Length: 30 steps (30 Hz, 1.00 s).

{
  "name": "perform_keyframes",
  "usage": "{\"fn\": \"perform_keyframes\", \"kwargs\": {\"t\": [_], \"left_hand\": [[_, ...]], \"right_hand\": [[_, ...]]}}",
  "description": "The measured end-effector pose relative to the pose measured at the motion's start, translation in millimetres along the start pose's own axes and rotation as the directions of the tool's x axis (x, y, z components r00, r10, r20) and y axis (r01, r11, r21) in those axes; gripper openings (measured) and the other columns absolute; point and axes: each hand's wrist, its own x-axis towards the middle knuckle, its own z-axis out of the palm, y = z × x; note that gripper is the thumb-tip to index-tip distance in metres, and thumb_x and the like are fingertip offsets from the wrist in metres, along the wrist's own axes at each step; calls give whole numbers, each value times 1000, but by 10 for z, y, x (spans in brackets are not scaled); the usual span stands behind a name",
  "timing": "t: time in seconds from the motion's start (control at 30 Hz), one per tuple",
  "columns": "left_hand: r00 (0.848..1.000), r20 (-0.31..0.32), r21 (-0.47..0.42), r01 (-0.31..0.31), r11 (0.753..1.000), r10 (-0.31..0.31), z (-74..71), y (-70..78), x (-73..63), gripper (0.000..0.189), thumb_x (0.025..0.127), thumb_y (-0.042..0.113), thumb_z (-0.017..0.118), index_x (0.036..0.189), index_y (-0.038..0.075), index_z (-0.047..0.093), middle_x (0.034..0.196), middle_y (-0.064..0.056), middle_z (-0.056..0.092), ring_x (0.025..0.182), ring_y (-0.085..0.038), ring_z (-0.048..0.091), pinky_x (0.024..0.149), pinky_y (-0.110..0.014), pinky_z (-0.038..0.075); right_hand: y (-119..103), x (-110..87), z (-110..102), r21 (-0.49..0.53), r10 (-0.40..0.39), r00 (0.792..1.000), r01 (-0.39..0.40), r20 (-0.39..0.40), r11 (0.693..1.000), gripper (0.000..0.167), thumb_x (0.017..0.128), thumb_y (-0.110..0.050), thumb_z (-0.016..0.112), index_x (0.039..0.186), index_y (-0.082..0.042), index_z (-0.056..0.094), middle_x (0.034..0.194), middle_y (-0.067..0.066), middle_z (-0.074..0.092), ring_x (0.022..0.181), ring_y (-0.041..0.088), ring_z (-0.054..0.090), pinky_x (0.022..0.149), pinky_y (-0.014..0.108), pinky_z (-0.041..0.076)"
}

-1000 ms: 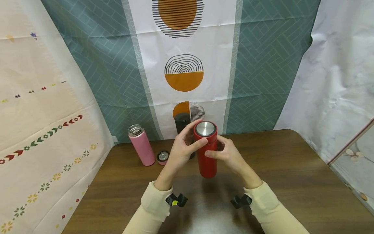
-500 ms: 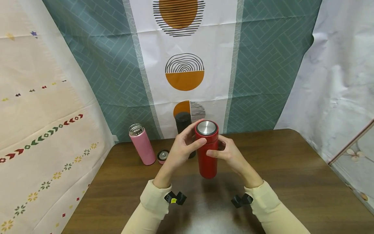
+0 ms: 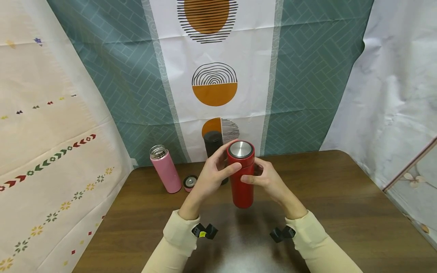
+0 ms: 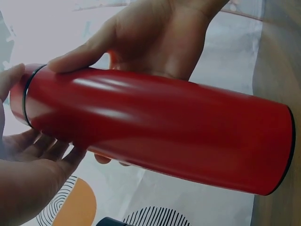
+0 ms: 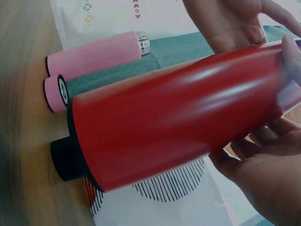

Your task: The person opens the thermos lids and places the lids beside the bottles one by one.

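Observation:
A red thermos [image 3: 242, 191] with a brushed-steel disc on its lid is held between both hands, its base raised above the table. My left hand [image 3: 212, 175] grips it near the top, with the thumb across the seam under the lid. Lower on the body, my right hand [image 3: 269, 180] curls round the right side, its thumb on the front. In the left wrist view, a thin dark seam shows between the lid [image 4: 19, 96] and the body. The right wrist view shows the thermos's black base rim. Some fingers of both hands are hidden behind it.
An uncapped pink thermos [image 3: 166, 172] stands at the back left of the wooden table [image 3: 327, 212]. Its pink lid [image 3: 190, 182] lies beside it. Behind my left hand stands a black bottle [image 3: 213, 142], partly hidden. A patterned cloth [image 3: 211, 110] hangs along the back edge.

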Motion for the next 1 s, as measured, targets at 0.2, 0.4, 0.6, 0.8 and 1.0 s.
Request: {"fn": "perform_keyframes", "kwargs": {"t": [0.2, 0.4, 0.6, 0.8, 1.0], "left_hand": [[1000, 7, -6, -1, 1000, 1, -12, 4, 5, 70, 95, 45, 74, 156, 21, 48, 145, -5, 58, 128, -29, 60, 106, -48, 51], [998, -44, 10, -41, 999, 41, 27, -17, 14, 68, 94, 43, 75, 153, 19, 51, 144, -5, 60, 132, -25, 57, 113, -49, 45], [995, -82, 38, -52, 998, 55, 62, -26, 7, 65, 95, 38, 75, 153, 21, 51, 143, -3, 61, 132, -23, 56, 113, -50, 43], [999, -32, 17, -36, 999, 36, 1, -18, 12, 67, 97, 45, 72, 156, 23, 48, 146, -3, 59, 133, -24, 56, 113, -48, 45], [999, -14, 11, -49, 999, 49, -26, -3, 29, 67, 96, 48, 72, 153, 21, 52, 143, -4, 61, 129, -25, 60, 110, -45, 48]], "right_hand": [[3, 3, 1, 10, 1, 1000, -1, 0, 1000, 53, 90, -25, 78, 135, -3, 62, 115, 7, 74, 101, 30, 67, 84, 40, 59], [23, 1, 6, 11, -5, 1000, 5, -10, 1000, 54, 91, -26, 78, 136, -2, 62, 117, 9, 73, 102, 31, 67, 86, 40, 59], [22, 2, 14, 0, 0, 1000, 0, -18, 1000, 53, 91, -24, 77, 137, -4, 62, 121, 11, 72, 105, 33, 66, 88, 42, 58], [-9, 1, 7, 3, 15, 1000, -15, -22, 1000, 51, 90, -22, 77, 136, -4, 63, 118, 10, 72, 105, 32, 67, 88, 42, 58], [-10, 3, -2, 7, 17, 1000, -17, -20, 1000, 50, 90, -22, 77, 134, -3, 63, 116, 9, 73, 104, 31, 67, 87, 41, 59]]}}
